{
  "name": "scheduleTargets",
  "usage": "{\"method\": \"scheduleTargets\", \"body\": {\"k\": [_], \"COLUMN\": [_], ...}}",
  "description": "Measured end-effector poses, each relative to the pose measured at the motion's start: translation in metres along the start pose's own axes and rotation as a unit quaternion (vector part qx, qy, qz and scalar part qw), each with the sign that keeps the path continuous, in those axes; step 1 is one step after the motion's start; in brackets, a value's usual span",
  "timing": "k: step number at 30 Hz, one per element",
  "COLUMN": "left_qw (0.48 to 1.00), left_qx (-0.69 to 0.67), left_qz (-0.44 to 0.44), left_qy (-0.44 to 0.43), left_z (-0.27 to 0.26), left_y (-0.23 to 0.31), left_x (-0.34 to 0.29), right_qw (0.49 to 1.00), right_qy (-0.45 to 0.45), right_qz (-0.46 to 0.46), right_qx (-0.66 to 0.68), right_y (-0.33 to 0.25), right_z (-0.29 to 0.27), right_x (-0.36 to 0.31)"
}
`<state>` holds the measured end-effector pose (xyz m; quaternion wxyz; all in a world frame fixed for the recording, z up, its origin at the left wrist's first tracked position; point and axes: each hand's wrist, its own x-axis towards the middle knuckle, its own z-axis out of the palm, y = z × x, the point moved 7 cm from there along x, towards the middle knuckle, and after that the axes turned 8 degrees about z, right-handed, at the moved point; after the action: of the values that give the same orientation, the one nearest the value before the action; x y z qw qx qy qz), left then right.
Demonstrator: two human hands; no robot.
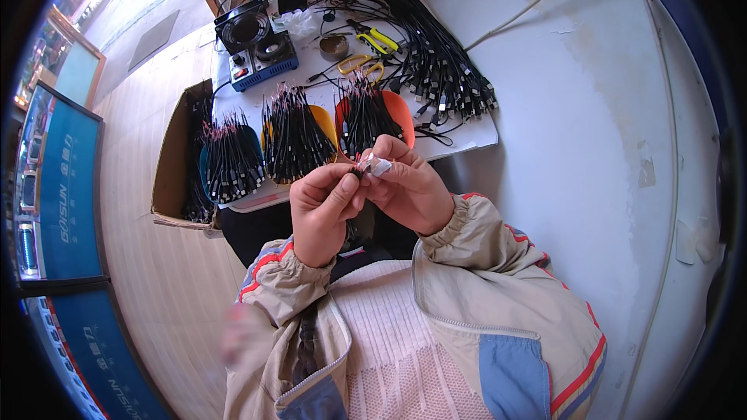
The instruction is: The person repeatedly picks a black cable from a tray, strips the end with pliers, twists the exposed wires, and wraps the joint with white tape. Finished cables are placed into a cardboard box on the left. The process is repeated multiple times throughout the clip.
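Beige jacket (490,280) nearest the camera, open over a pale knit top (389,319), both cut off by the lower edge. Left hand (320,202): thumb and forefinger pinching a small dark piece with red strands (359,172), its tip showing just past the fingertips. Right hand (408,187): thumb and fingers pinching a silvery-white scrap (380,166), which sticks out over the thumb beside the dark piece; cannot tell whether the two touch. Remainder of the dark piece hidden by the fingers. Count on white table (467,137): 3 trays (blue (205,169), yellow (325,126), orange (400,114)), 1 bundle of black cables in each; 1 yellow-handled plier tool (377,39), 1 round tin (334,48). Cable heap (447,70) beyond: too tangled to count
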<state>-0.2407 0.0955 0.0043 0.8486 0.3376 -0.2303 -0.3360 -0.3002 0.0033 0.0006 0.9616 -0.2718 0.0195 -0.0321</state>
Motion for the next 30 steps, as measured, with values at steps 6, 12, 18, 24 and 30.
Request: {"method": "scheduleTargets", "body": {"k": [6,12,18,24,30], "left_qw": [0.999,0.999,0.997,0.994,0.991], "left_qx": [-0.036,-0.010,0.048,0.091,0.118], "left_qz": [-0.026,-0.033,-0.025,-0.042,-0.050], "left_qy": [-0.004,-0.039,-0.046,-0.041,-0.046], "left_z": [0.000,0.002,0.004,-0.001,-0.004], "left_y": [-0.005,-0.005,-0.003,-0.007,-0.009], "left_x": [-0.003,-0.003,-0.005,-0.005,-0.006], "right_qw": [0.999,0.989,0.990,0.991,0.988], "right_qy": [0.009,0.080,0.051,0.063,0.046], "right_qz": [0.032,0.045,0.091,0.111,0.089], "right_qx": [0.001,-0.119,-0.095,-0.046,-0.119], "right_y": [0.006,-0.005,-0.001,0.011,0.003], "right_z": [-0.002,-0.001,0.001,-0.010,-0.018], "right_x": [0.000,-0.006,-0.005,-0.005,-0.004]}}
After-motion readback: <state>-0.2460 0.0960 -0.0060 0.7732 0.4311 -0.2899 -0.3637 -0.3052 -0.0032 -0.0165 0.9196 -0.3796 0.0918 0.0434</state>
